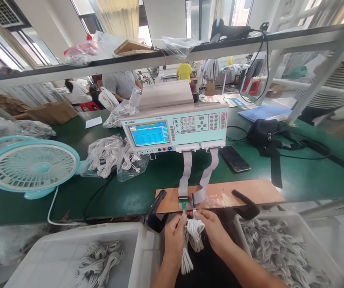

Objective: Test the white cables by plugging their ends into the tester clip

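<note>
A bundled white cable (195, 230) hangs between my two hands at the front edge of the bench. My left hand (174, 234) pinches one end of it, right below a small green circuit board (184, 205) on a grey ribbon cable (185, 172). With fingers closed, my right hand (215, 230) grips the other end beside the second ribbon cable (207, 176). Whether the plugs are fully seated cannot be made out. Both ribbons run up to a cable tester (174, 128) with a lit blue screen. The boards rest on a brown wooden strip (258, 192) held by black clamps (156, 212).
A white bin (141, 244) with cable bundles stands left, another bin (312, 232) full of cables right. A turquoise fan (41, 168), bagged cables (107, 156), a phone (234, 159) and a black bag (263, 134) lie on the green bench. People work beyond.
</note>
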### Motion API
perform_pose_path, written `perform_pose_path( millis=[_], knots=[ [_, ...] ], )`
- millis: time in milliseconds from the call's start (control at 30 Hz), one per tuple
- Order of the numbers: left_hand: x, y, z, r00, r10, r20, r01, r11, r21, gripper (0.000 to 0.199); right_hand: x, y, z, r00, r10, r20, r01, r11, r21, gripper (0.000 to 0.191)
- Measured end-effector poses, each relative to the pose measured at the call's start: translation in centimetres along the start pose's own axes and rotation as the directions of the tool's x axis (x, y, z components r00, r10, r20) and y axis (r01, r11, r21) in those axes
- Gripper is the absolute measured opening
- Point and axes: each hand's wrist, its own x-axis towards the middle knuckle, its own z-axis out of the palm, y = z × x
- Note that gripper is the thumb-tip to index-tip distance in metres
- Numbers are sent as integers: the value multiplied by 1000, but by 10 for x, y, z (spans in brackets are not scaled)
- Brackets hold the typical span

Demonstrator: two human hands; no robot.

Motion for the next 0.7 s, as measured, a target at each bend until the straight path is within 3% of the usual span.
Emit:
perform_pose_path(
  millis=[400,700],
  knots=[
    [8,4,-4,998,46,51,-48,997,57,42,-2,5,-1,1000,-10,19,10,999,31,30],
    [16,10,4,997,57,54,-57,998,3,49,4,15,-3,998,-40,46,38,998,47,29]
  ],
)
